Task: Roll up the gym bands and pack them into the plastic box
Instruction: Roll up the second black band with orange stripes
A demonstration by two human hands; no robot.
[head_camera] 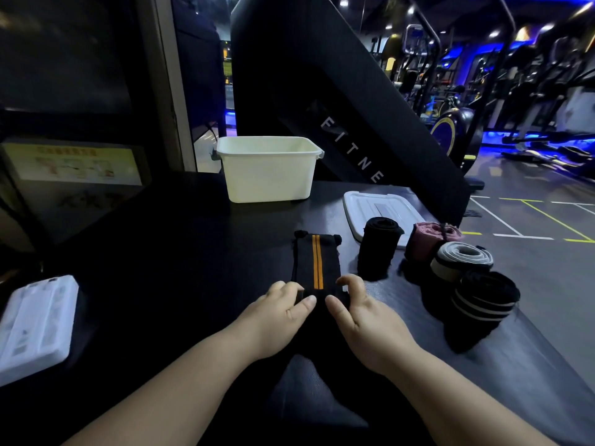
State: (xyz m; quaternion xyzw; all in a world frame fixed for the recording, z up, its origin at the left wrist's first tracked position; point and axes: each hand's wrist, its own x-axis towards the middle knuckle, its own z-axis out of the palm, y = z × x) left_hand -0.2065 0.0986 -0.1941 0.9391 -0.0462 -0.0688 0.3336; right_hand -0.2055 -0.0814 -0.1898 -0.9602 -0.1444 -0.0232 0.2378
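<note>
Black flat woven band (317,262), orange-striped lengthwise

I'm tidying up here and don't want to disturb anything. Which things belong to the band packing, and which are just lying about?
For the job: orange-striped band, gripped by the left hand and right hand; black roll; pink roll; grey roll; striped roll; white box; lid.
Lying about: white case at the left; yellow sign.

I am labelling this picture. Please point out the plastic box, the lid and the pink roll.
plastic box (269,175): head view, front wall.
lid (357,214): head view, bare left part.
pink roll (420,246): head view, its side.
</note>
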